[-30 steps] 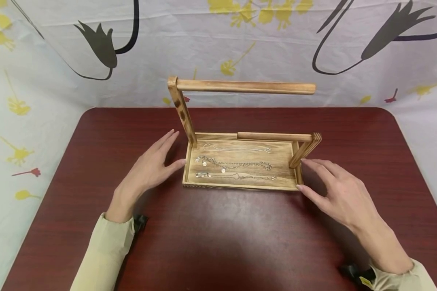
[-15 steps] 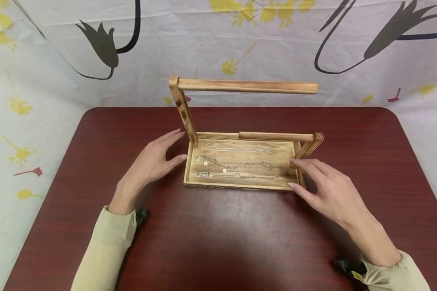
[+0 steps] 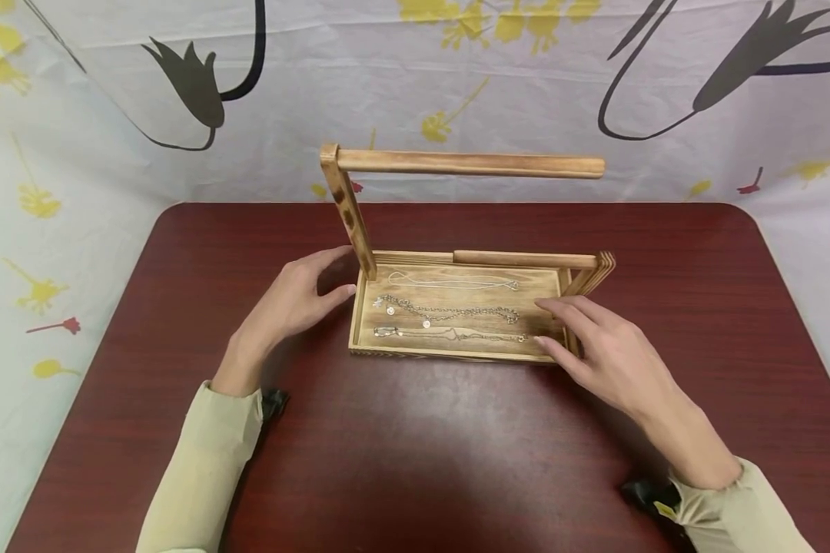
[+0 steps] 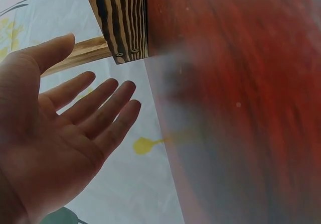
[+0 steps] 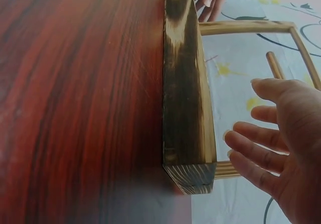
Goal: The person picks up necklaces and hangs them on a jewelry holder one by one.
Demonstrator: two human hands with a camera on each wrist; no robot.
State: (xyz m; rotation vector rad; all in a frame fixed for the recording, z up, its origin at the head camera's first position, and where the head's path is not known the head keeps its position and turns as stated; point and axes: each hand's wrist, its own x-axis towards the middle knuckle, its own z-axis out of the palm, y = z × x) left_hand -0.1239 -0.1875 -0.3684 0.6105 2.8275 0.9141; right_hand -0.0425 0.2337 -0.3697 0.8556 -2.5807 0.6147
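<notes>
A shallow wooden tray stand (image 3: pixel 456 355) sits on the table, with a tall arm and bar (image 3: pixel 470 163) at its left and a shorter bar (image 3: pixel 526 259) at its right. Three necklaces lie across its floor: a thin silver chain (image 3: pixel 449 283) at the back, a thicker chain with round charms (image 3: pixel 449 312) in the middle, and a fine chain with a pendant (image 3: pixel 449 333) in front. My left hand (image 3: pixel 293 296) is at the tray's left end, thumb tip by the rim. Over the right end hovers my right hand (image 3: pixel 615 357), fingers apart and holding nothing.
The dark red table (image 3: pixel 429 461) surrounds the tray on all sides. A white cloth with printed flowers (image 3: pixel 512 92) hangs behind and at both sides. The tall bar overhangs the back of the tray.
My right hand has moved left, from the tray's right edge to over its floor. My left hand has shifted slightly right, closer to the left rim. The necklaces lie unchanged.
</notes>
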